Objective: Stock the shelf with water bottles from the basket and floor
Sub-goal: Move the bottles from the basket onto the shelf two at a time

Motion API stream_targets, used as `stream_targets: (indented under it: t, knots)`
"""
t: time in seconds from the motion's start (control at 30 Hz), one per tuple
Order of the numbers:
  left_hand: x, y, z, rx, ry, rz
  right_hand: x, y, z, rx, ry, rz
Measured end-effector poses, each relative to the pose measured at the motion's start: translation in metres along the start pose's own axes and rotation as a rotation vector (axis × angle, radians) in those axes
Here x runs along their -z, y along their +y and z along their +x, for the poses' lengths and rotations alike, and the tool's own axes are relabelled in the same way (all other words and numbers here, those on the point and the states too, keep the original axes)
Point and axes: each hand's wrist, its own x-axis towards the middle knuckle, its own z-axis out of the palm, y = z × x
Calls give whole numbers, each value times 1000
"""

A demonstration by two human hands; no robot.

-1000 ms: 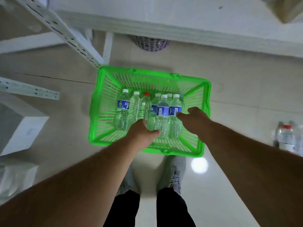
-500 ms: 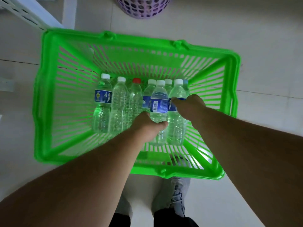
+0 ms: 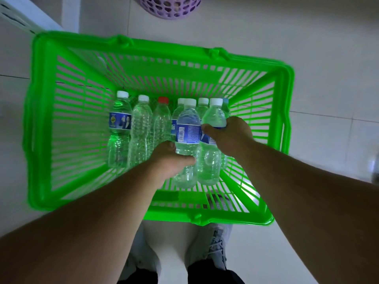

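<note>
Pale floor tiles (image 3: 307, 48) fill the view, with a lilac perforated bin (image 3: 170, 7) at the top edge and a white shelf frame (image 3: 24, 19) at upper left. On the floor stands a green slatted basket (image 3: 51, 119), and a row of clear water bottles (image 3: 141, 130) stands inside it toward its right half. Two grey shoes (image 3: 217, 247) show just below the basket's near rim. Both bare forearms reach down into the basket. The left hand (image 3: 170, 158) curls around the lower body of a blue-labelled bottle (image 3: 187, 138). Just beside it, the right hand (image 3: 229, 136) grips the neighbouring white-capped bottle (image 3: 211, 160) around its label band.
</note>
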Motion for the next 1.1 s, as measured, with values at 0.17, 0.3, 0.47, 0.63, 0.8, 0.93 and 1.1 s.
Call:
stream_targets:
  t: [0.17,0.3,0.47,0.63,0.8,0.93,1.1]
  knots:
    - [35,9,-53,-75,56,-62,33,-27,-43,105,50,116]
    - [76,29,-122,-156,117,-167,81,-66,-98,170,89,182]
    - [131,60,-235,-275,194,-350,163,-123,-196,306,162,254]
    - [190,91,-374,-391,197,-400,257,-180,-320,437,181,269]
    - [237,101,-507,-540,205,-351,335,-225,-452,612,219,364]
    - [268,95,-603,-682,255,-307,380,-251,-561,705,224,403]
    - [291,90,-696,-830,301,-285,419,-264,-668,798,336,371]
